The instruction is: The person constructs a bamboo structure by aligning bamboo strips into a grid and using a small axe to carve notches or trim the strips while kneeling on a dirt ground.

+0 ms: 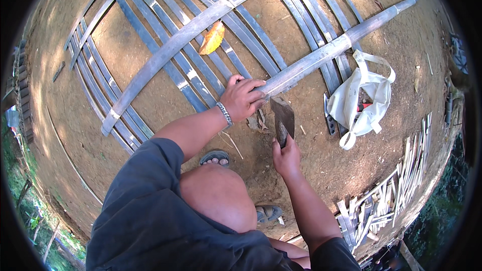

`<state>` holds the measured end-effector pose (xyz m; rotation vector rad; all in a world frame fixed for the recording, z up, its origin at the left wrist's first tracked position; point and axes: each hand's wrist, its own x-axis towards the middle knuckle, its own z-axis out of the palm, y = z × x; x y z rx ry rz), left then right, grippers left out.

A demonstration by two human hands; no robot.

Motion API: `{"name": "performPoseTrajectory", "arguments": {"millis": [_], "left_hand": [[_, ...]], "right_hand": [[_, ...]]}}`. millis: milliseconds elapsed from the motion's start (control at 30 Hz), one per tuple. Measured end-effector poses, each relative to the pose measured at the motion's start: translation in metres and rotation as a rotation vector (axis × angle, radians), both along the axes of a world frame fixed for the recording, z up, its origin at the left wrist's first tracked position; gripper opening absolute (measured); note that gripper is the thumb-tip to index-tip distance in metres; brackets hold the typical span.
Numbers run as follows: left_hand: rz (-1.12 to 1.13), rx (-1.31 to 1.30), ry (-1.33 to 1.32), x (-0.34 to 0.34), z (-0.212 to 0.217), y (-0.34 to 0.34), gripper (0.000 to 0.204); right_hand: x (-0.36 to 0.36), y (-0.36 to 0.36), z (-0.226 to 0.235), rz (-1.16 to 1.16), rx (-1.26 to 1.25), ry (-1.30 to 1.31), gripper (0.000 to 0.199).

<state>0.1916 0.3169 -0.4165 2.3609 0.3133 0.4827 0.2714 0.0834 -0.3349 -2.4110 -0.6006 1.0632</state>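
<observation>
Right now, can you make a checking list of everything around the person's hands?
Surface: bare dirt ground, chips scattered.
Job's things: long bamboo strip lying across a woven bamboo lattice; broad knife with its blade beside the strip's near end.
Clutter: white bag, orange leaf, pile of cut strips.
Grippers: left hand gripping the strip's end; right hand holding the knife handle.
Cables: nothing seen.
Surroundings: greenery at the edges; sandalled feet below.
</observation>
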Motion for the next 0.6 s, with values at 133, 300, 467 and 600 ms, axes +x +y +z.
{"name": "performPoseTrajectory", "arguments": {"millis": [133,300,467,600], "left_hand": [[0.023,-0.050,-0.001,-0.001,0.000,0.001,0.065],[0.012,-0.051,0.056,-0.001,0.002,0.001,0.083],[0.000,-0.075,0.082,-0.004,0.000,0.001,0.082],[-0.001,-0.026,0.160,-0.010,0.004,0.002,0.091]], "right_hand": [[-0.002,0.004,-0.005,0.027,0.048,-0.050,0.055],[0.002,0.013,0.000,0.075,0.165,-0.064,0.056],[0.006,0.015,0.000,0.092,0.128,-0.051,0.055],[0.006,0.013,0.001,0.075,0.201,-0.100,0.055]]}}
